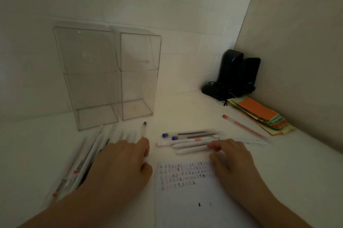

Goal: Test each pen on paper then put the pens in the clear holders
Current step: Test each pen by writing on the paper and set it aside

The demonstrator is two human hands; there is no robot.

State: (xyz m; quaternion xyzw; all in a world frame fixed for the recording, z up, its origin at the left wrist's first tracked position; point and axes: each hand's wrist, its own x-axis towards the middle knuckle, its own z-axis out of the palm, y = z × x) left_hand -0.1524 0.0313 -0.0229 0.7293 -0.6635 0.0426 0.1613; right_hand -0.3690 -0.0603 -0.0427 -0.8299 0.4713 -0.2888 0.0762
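Pens lie in a row on the table, just beyond the paper. The right hand pinches the nearest one. The left hand grips a pen. More pens lie left. Two holders stand beyond. A red pen lies far right, beside notes.

Head view, single, wide-angle: looks forward and down from above the desk, close over both forearms, facing the wall corner.
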